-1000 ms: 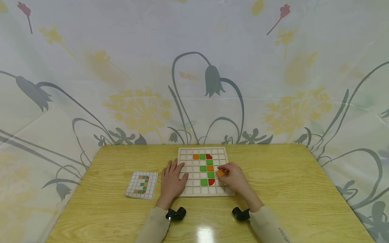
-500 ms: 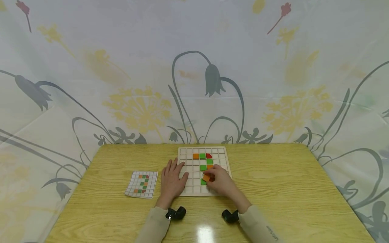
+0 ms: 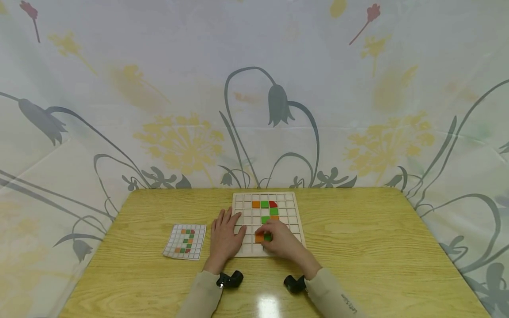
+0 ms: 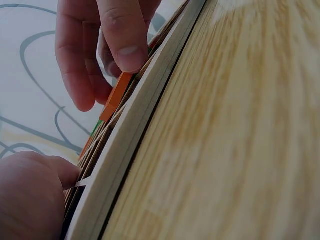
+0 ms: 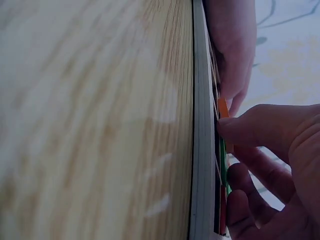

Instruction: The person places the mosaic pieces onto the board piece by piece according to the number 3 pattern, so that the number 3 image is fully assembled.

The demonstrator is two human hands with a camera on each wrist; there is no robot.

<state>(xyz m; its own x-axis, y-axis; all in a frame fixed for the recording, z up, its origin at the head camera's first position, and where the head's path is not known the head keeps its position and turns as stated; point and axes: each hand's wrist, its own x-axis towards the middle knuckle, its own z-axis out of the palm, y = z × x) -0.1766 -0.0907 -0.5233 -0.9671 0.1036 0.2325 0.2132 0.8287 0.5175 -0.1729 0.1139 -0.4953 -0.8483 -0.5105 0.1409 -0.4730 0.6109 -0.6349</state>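
While the left hand (image 3: 223,238) lay flat on the grid board (image 3: 292,207), the right hand (image 3: 280,240) pinched an orange tile (image 3: 259,238) over a near-row cell; looked light, stiff, best gripped by its edges.

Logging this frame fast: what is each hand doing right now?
Left hand: open, flat on the grid board, holding nothing.
Right hand: pinching an orange tile over the board.

The right hand (image 3: 283,242) covers the lower tiles of the grid board (image 3: 242,251), and the pattern card (image 3: 185,241) is too small to read.
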